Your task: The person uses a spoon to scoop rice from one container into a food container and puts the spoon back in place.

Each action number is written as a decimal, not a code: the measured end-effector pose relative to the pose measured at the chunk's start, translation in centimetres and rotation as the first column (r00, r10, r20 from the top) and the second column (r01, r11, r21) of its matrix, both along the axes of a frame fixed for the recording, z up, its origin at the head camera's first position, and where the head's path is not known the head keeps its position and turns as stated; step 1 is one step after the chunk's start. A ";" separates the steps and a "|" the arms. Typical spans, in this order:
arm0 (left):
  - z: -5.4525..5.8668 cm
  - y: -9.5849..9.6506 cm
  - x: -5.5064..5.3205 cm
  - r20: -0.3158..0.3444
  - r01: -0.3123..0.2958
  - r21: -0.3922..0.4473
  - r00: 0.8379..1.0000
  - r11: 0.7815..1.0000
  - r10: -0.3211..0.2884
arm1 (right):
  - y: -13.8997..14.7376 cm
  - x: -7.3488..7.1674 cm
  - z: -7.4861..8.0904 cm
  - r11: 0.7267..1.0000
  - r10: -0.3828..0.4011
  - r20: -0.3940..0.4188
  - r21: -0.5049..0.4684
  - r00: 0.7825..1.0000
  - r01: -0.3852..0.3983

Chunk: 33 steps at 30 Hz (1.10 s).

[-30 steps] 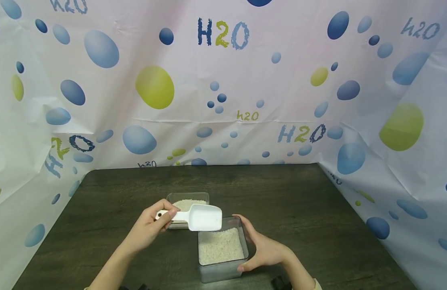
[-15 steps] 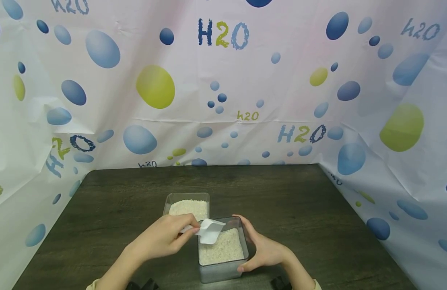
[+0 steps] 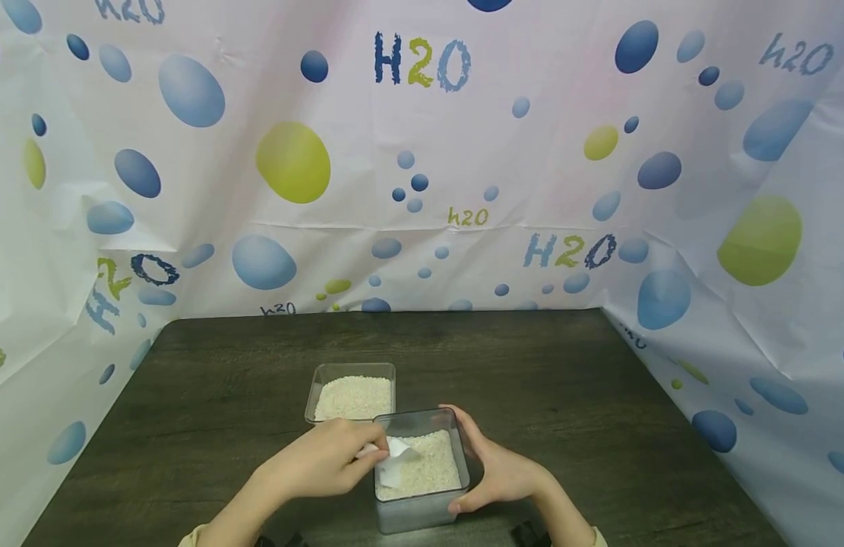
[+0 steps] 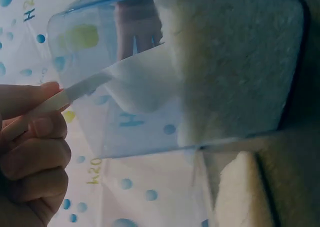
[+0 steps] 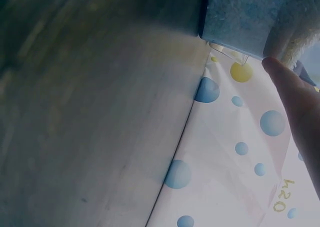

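Observation:
My left hand [image 3: 326,460] pinches the handle of a white scoop [image 3: 396,465] between thumb and fingers. The scoop is tilted down inside a tall clear box [image 3: 416,516]. In the left wrist view the lip of the scoop [image 4: 145,82] meets the pale grains [image 4: 235,62], which look like rice. How deep it sits is hard to tell. My right hand [image 3: 505,469] grips the box from its right side, thumb at the near corner and fingers along the far side. The right wrist view shows the thumb [image 5: 287,79] against the box wall [image 5: 240,22].
Just behind the box and to its left stands a lower clear container [image 3: 314,391] with a heap of similar grains [image 3: 356,396]. Both sit on a dark wooden table [image 3: 565,395]. A white sheet with printed dots [image 3: 422,152] hangs behind and at the sides.
My left hand has moved right and toward me, turning the scoop from level above the containers to tilted down into the box grains. The right hand and the box stay put.

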<state>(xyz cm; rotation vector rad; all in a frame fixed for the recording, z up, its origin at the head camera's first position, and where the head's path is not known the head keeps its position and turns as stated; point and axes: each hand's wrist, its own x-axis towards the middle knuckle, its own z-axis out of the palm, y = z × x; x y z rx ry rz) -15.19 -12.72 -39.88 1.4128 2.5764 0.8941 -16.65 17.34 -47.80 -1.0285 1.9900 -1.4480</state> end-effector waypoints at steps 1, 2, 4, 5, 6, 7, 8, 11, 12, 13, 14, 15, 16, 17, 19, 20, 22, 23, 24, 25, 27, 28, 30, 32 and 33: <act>-0.1 -0.1 -0.2 0.068 -0.009 0.008 0.998 1.000 0.008 | 0.0 0.0 0.0 1.000 -0.001 0.000 0.003 1.000 0.001; -0.2 -0.1 -0.3 0.117 -0.014 0.020 0.993 1.000 0.011 | 0.0 0.0 0.0 1.000 -0.001 -0.003 0.006 1.000 0.001; -0.5 -0.1 -0.5 0.199 -0.026 0.053 0.980 0.998 0.015 | -0.1 0.0 0.0 1.000 -0.003 -0.004 0.006 1.000 0.003; -0.7 -0.1 -0.7 0.234 -0.036 0.071 0.972 0.997 0.019 | -0.1 0.0 0.0 1.000 -0.004 -0.004 0.006 1.000 0.004; -0.8 -0.1 -0.7 0.265 -0.048 0.090 0.964 0.995 0.022 | -0.1 0.0 0.0 1.000 -0.003 -0.004 0.004 1.000 0.004; -0.9 -0.1 -0.8 0.296 -0.061 0.108 0.955 0.992 0.026 | -0.1 0.0 0.0 1.000 -0.005 -0.004 0.005 1.000 0.005; -1.1 -0.1 -0.8 0.323 -0.074 0.124 0.946 0.989 0.030 | -0.1 0.0 0.0 1.000 -0.007 -0.004 0.007 1.000 0.007; -1.3 -0.1 -0.8 0.404 -0.129 0.157 0.913 0.979 0.056 | -0.1 0.0 0.0 1.000 -0.010 -0.003 0.012 1.000 0.010; -1.4 -0.1 -0.8 0.430 -0.152 0.162 0.900 0.975 0.068 | -0.1 0.0 0.0 1.000 -0.010 -0.004 0.013 1.000 0.010; -1.4 -0.1 -0.8 0.461 -0.176 0.165 0.884 0.970 0.082 | -0.1 0.0 0.0 1.000 -0.011 -0.004 0.015 1.000 0.011; -1.5 -0.1 -0.8 0.488 -0.201 0.167 0.867 0.965 0.096 | -0.1 0.0 0.0 1.000 -0.009 -0.006 0.011 1.000 0.009; -1.5 0.0 -0.8 0.521 -0.228 0.168 0.846 0.959 0.110 | -0.1 0.0 0.1 1.000 -0.007 -0.005 0.003 1.000 0.007; -1.6 0.0 -0.7 0.553 -0.255 0.172 0.824 0.952 0.121 | -0.1 0.0 0.1 1.000 -0.004 -0.009 -0.005 1.000 0.004; -1.6 0.0 -0.7 0.581 -0.278 0.178 0.804 0.944 0.127 | -0.1 0.0 0.1 1.000 -0.002 -0.015 -0.008 1.000 0.002; -1.8 0.1 -0.5 0.620 -0.313 0.195 0.774 0.930 0.130 | -0.1 0.0 0.1 1.000 0.000 -0.023 -0.013 1.000 0.000; -1.9 0.0 -0.4 0.635 -0.327 0.204 0.762 0.923 0.130 | -0.1 0.0 0.1 1.000 0.002 -0.027 -0.015 1.000 -0.002; -2.2 0.0 0.0 0.657 -0.349 0.228 0.744 0.909 0.121 | -0.1 0.0 0.1 1.000 0.002 -0.033 -0.012 0.999 -0.002; -2.3 -0.1 0.2 0.666 -0.358 0.241 0.737 0.902 0.115 | -0.1 0.0 0.1 1.000 0.001 -0.034 -0.007 0.999 -0.001; -2.4 -0.1 0.4 0.674 -0.367 0.253 0.731 0.895 0.109 | -0.1 0.0 0.1 1.000 0.002 -0.030 -0.008 1.000 -0.002; -2.6 -0.2 0.6 0.682 -0.373 0.268 0.725 0.888 0.099 | -0.1 0.0 0.1 1.000 0.001 -0.027 -0.006 1.000 -0.001; -2.8 -0.3 0.9 0.695 -0.385 0.296 0.714 0.874 0.079 | -0.1 0.0 0.1 1.000 -0.002 -0.021 0.000 1.000 0.002; -3.0 -0.3 1.1 0.700 -0.390 0.312 0.711 0.867 0.068 | -0.1 0.0 0.1 1.000 -0.004 -0.018 0.006 1.000 0.005; -3.3 -0.5 1.3 0.708 -0.408 0.329 0.703 0.851 0.063 | 0.0 0.1 0.1 1.000 -0.009 -0.010 0.016 1.000 0.010; -3.5 -0.7 1.6 0.722 -0.437 0.346 0.689 0.830 0.061 | 0.0 0.1 0.1 0.999 -0.016 -0.005 0.027 1.000 0.017; -3.7 -0.9 1.7 0.730 -0.453 0.356 0.681 0.817 0.059 | 0.0 0.1 0.1 0.999 -0.018 -0.002 0.029 1.000 0.018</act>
